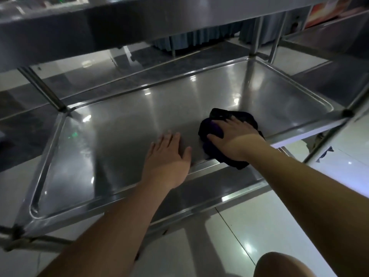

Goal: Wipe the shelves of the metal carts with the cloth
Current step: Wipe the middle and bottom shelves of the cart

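A: Two hands on one shelf (123, 124), both near its front edge. The left hand (168, 156) lies flat on the bare steel, fingers straight and close together, thumb out to the side, holding nothing.

B: And the cloth (237, 116)?

A: It sits on the same shelf, right of centre, under the right hand (233, 136). It is dark, almost black, with a purple fold showing by the fingertips. It is bunched into a loose, crumpled wad, and its near end hangs over the shelf's front lip.

B: How does the right hand hold it?

A: The palm is down on top, the fingers spread a little and pressed into the fabric. The fingertips look slightly bent over the folds, but I cannot tell whether they really pinch it or only push down.

B: What does the shelf look like?

A: Shiny stainless steel, a shallow tray with a raised rim and rounded corners, with bright spots of light reflected on its surface. It is the middle level of a metal cart (52, 94); an upper shelf (60, 29) hangs over it at the top of the view.

B: Anything else around it?

A: A glossy tiled floor (259, 226) below, a second steel cart (311, 47) just beside it on the right, and a bare knee (283, 264) at the bottom edge.
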The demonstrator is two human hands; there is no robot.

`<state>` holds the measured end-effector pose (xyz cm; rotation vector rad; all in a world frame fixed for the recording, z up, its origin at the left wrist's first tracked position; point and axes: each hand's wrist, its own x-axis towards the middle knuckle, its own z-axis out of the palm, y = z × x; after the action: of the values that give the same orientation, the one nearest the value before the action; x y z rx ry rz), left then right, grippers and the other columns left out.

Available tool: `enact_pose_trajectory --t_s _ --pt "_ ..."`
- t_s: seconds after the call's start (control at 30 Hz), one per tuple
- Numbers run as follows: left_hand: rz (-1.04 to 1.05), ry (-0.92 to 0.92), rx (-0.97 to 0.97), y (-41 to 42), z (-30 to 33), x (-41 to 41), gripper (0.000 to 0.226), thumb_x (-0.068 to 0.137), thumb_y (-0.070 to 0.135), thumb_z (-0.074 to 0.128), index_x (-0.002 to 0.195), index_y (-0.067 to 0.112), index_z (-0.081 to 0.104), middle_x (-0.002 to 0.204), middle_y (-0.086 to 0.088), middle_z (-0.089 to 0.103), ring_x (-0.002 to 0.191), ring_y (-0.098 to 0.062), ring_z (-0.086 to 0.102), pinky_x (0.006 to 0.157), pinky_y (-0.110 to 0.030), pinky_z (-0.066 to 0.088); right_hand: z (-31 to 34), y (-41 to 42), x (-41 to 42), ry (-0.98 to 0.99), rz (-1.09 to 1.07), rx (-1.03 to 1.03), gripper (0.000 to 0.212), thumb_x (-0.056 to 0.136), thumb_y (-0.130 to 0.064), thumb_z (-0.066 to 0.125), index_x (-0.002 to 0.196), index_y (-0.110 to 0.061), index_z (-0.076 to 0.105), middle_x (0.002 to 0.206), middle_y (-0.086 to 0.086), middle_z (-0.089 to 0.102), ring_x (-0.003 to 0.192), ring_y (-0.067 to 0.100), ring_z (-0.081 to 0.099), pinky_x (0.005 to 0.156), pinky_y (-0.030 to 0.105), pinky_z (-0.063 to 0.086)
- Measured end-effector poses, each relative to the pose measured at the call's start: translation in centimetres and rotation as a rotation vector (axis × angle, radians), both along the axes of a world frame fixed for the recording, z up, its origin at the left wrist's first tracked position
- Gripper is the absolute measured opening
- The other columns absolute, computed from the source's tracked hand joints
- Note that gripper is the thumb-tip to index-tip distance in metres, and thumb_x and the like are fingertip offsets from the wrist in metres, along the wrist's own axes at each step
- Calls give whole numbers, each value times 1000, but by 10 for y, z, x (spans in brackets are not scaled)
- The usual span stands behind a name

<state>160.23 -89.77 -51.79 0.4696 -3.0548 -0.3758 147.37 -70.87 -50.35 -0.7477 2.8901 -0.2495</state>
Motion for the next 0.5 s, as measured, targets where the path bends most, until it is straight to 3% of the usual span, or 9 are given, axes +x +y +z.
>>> enact_pose_trajectory --t_s 0.17,0.3,0.37,0.5 --pt "-3 12 -12 -1 -1 2 74 99 66 16 166 34 14 175 10 4 160 -11 0 127 -34 -5 6 26 -37 0 -8 -29 70 96 -72 24 158 -41 25 166 -3 31 154 24 20 123 50 18" --pt "9 37 -22 0 -1 6 71 102 62 21 165 31 15 175 10 4 160 -10 0 126 -31 -7 10 71 -92 43 -276 -70 64 101 -64 33 157 -34 33 161 11 37 147 37 33 118 53 27" --pt "6 30 -15 2 -2 5 73 100 61 17 165 29 13 175 10 2 160 -10 -2 127 -32 -7 7 74 -111 54 -365 -69 68 99 -63 32 157 -28 33 161 12 37 148 38 30 119 56 25" --pt "8 33 -17 2 -3 4 74 97 57 15 166 28 14 175 9 2 160 -10 -2 128 -33 -6 6 6 -115 103 -221 -44 68 98 -60 28 155 -25 36 159 11 39 146 37 31 118 57 23"
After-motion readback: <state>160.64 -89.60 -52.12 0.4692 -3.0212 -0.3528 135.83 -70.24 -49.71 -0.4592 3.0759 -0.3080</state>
